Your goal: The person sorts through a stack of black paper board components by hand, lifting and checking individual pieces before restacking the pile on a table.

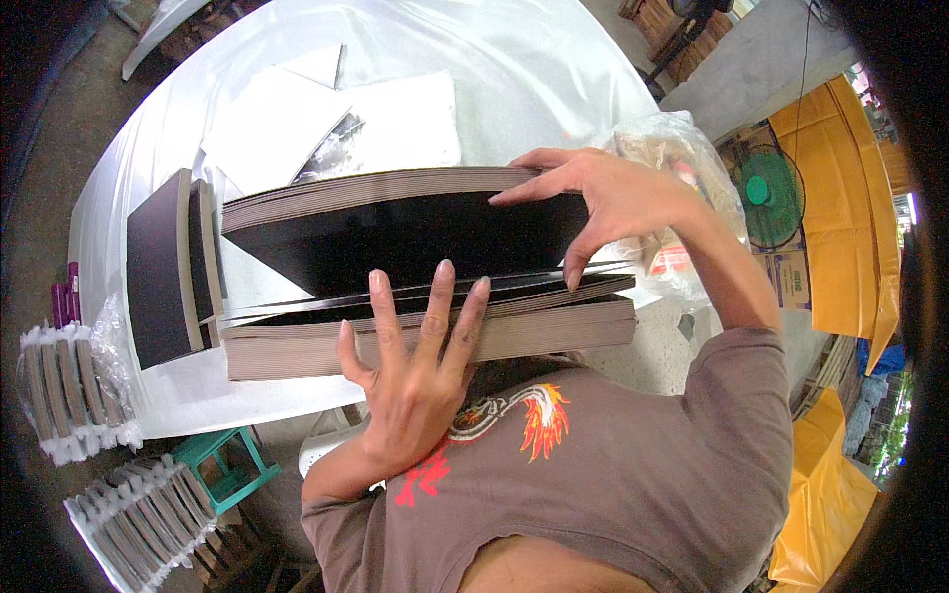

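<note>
A long pile of boards with black faces and grey-brown edges is parted into two. The far stack [376, 185] stands tilted and shows a broad black face. The near stack [534, 331] lies close to my body, a few of its top boards slightly fanned. My left hand [415, 371] rests with fingers spread over the near stack's front edge, the tips reaching its upper boards. My right hand [623, 203] arches over the right end; its fingers reach toward the far stack's face, and the thumb points down at the near stack's top boards.
Several black boards [158, 267] stand at the left. White sheets [395, 119] lie behind on the plastic-covered table [534, 79]. At the right is a clear plastic bag [682, 158]; a green fan [761, 193] stands beyond. Wrapped bundles [74, 390] and a green stool [232, 469] are at lower left.
</note>
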Demonstrator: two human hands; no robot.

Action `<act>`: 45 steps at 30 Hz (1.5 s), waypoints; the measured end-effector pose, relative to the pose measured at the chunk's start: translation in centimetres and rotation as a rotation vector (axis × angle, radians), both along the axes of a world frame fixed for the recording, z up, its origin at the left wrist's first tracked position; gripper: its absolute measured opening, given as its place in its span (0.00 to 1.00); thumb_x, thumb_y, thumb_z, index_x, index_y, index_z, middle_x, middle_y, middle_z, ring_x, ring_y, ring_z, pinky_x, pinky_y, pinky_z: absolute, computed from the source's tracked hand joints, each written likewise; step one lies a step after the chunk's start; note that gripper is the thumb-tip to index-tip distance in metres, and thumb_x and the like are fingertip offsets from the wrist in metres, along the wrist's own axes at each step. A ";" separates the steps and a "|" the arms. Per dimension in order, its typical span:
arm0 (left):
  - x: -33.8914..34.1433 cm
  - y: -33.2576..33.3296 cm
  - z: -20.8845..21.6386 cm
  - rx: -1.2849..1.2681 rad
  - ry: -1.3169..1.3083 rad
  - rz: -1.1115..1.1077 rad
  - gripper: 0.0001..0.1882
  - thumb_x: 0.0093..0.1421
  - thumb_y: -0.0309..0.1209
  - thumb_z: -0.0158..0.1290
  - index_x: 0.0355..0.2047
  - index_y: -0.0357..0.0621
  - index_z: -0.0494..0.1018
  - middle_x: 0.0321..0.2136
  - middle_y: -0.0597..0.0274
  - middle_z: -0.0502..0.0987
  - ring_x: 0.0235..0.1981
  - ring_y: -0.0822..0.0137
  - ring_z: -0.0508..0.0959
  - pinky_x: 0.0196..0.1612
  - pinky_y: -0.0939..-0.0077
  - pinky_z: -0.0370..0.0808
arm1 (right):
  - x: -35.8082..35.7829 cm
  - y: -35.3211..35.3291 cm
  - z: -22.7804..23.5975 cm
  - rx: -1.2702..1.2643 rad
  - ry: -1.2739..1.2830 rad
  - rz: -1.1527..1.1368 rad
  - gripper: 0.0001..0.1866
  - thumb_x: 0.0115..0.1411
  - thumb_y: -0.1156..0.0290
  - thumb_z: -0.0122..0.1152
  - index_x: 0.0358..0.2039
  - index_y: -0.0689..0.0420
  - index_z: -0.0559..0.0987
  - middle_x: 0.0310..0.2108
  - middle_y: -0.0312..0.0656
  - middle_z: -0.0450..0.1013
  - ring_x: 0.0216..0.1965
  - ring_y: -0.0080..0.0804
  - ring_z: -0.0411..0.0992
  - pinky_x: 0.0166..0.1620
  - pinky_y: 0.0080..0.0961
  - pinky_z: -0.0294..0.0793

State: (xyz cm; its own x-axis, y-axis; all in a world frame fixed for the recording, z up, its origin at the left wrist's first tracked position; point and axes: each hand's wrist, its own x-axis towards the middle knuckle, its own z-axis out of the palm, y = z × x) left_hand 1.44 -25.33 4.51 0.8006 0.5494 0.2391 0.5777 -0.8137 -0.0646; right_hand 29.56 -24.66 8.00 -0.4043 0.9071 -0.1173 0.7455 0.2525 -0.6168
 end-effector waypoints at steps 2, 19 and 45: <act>0.0 0.1 -0.1 0.006 0.002 -0.005 0.26 0.56 0.39 0.48 0.57 0.67 0.64 0.61 0.71 0.58 0.60 0.44 0.57 0.57 0.43 0.37 | 0.0 -0.1 0.1 -0.008 0.015 -0.001 0.45 0.28 0.55 0.74 0.52 0.53 0.72 0.52 0.53 0.65 0.52 0.48 0.66 0.54 0.33 0.65; -0.3 -0.1 -1.9 0.167 -0.069 -0.015 0.24 0.57 0.39 0.47 0.56 0.69 0.65 0.52 0.71 0.67 0.61 0.60 0.60 0.56 0.40 0.38 | 0.1 -0.4 0.3 -0.029 0.005 0.015 0.39 0.36 0.49 0.71 0.49 0.55 0.74 0.51 0.58 0.65 0.51 0.53 0.66 0.53 0.35 0.65; -0.2 -0.5 -1.4 -0.048 -0.101 0.048 0.25 0.57 0.42 0.49 0.56 0.76 0.63 0.61 0.68 0.59 0.61 0.52 0.56 0.57 0.42 0.36 | 0.0 -0.6 0.2 0.007 0.066 0.015 0.29 0.45 0.65 0.66 0.51 0.52 0.73 0.49 0.50 0.67 0.49 0.46 0.68 0.51 0.32 0.67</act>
